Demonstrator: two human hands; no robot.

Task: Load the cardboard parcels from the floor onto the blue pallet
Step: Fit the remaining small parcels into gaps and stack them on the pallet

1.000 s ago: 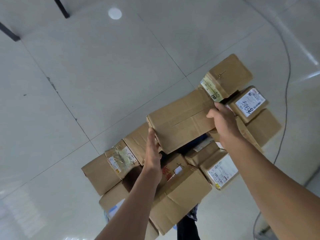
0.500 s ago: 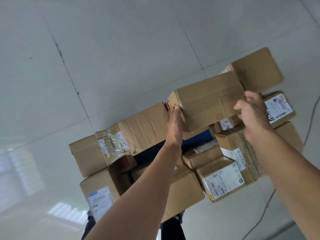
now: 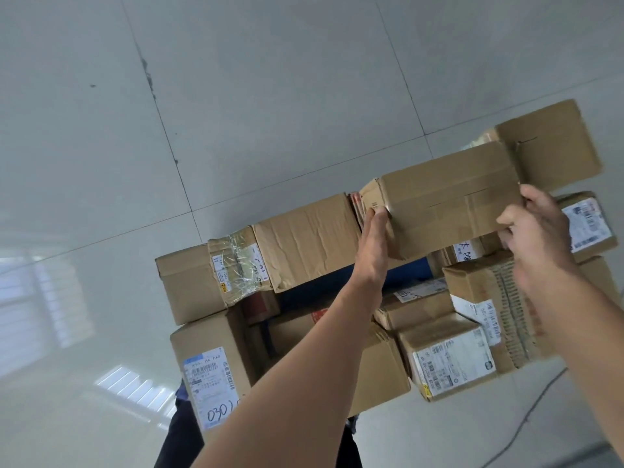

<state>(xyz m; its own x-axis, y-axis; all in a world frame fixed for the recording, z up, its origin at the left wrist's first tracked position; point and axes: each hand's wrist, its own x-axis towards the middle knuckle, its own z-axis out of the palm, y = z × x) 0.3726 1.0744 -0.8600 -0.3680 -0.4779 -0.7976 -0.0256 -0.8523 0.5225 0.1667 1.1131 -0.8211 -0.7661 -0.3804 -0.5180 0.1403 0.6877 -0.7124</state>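
Head view: left grip (image 3: 373, 231) presses flat on the box (image 3: 449, 197) at its left end; right grip (image 3: 537, 231), blurred, curls round its right end. Box sits among parcels (image 3: 304, 241) over the mostly hidden pallet (image 3: 405, 273); open floor (image 3: 270, 96) beyond.

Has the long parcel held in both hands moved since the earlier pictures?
Yes. The long parcel went right, off the creased parcel, toward the corner parcel.
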